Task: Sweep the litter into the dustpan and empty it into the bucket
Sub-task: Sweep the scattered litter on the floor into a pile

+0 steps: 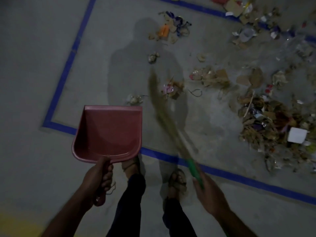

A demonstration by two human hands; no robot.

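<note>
My left hand (99,177) grips the handle of a red dustpan (109,130), held above the floor with nothing in its tray. My right hand (208,194) holds the green handle of a grass broom (164,113), which is blurred; its bristle end points away from me toward a small clump of litter (171,89). A big heap of paper, leaves and wrappers (273,124) lies to the right. More scraps (172,26) lie farther off. No bucket is in view.
Blue tape (63,76) marks a rectangle on the grey concrete floor around the litter. My two sandalled feet (177,180) stand just outside its near line. My shadow falls across the middle of the floor.
</note>
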